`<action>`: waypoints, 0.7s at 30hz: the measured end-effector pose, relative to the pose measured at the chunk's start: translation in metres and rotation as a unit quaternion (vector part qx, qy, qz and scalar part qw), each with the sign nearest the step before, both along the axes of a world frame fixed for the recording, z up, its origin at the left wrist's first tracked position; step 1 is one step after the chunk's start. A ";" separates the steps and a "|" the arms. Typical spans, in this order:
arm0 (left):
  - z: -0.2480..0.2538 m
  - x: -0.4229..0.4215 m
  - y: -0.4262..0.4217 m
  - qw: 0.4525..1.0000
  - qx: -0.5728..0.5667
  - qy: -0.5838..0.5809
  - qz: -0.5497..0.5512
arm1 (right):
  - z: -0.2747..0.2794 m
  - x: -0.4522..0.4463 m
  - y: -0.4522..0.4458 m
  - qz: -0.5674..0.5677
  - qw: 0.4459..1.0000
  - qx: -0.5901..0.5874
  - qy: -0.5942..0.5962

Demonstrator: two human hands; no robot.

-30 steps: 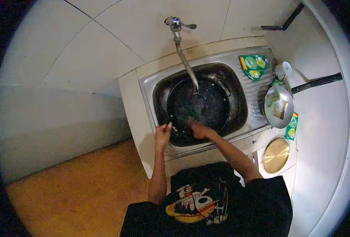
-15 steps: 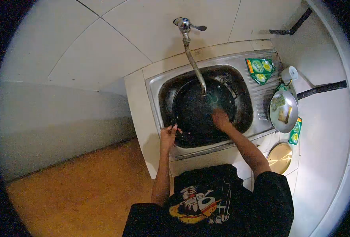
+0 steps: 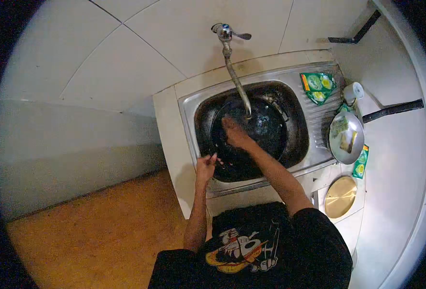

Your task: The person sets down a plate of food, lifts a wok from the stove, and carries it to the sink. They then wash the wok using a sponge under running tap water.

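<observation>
A large round black pan [image 3: 263, 142] lies in the metal sink basin [image 3: 297, 144], wet and shiny under the tap spout. At the pan's near left edge my left hand [image 3: 206, 168] is closed on it, thumb up. My right hand [image 3: 236, 135] is inside the pan, towards its left side, fingers together and pressed down on the dark surface. Whatever lies beneath those fingers is hidden and slightly blurred. The tap [image 3: 226, 33] rises from the wall behind, its curved spout [image 3: 242, 94] ending over the pan.
On the ribbed drainboard at right lie a green packet [image 3: 319, 86] and a metal bowl [image 3: 337, 144] holding a scouring pad and a yellowish piece. A white cup-like item [image 3: 352, 91], another green packet [image 3: 361, 164] and a round golden lid [image 3: 340, 196] are nearby.
My right hand has swept left and slightly away from me across the pan, from its right side. My left hand stays at the pan's edge.
</observation>
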State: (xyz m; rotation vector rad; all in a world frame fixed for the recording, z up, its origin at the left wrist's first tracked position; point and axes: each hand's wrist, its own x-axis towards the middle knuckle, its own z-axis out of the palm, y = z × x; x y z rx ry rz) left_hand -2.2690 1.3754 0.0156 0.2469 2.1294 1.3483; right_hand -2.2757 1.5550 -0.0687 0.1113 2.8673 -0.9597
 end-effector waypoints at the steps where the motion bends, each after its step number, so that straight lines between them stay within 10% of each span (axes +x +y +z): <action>1: -0.004 0.000 -0.002 1.000 0.000 -0.001 -0.001 | 0.017 0.000 0.012 -0.026 0.994 0.092 -0.042; 3: -0.011 0.002 -0.006 1.000 0.003 0.020 0.000 | -0.027 0.004 0.045 -0.042 0.980 0.145 -0.132; 5: -0.008 0.004 -0.005 0.999 0.029 0.024 0.011 | -0.076 0.035 0.074 -0.061 0.970 0.228 0.059; 9: 0.002 0.004 -0.001 1.000 -0.007 0.011 0.008 | -0.020 0.108 0.071 0.007 0.938 0.345 0.014; 14: -0.006 0.004 -0.002 0.998 0.024 -0.030 0.056 | 0.028 0.113 0.039 0.121 0.893 0.121 -0.416; 21: 0.005 0.003 0.001 0.998 -0.056 0.023 -0.005 | -0.026 0.073 -0.032 0.147 0.975 -0.161 0.038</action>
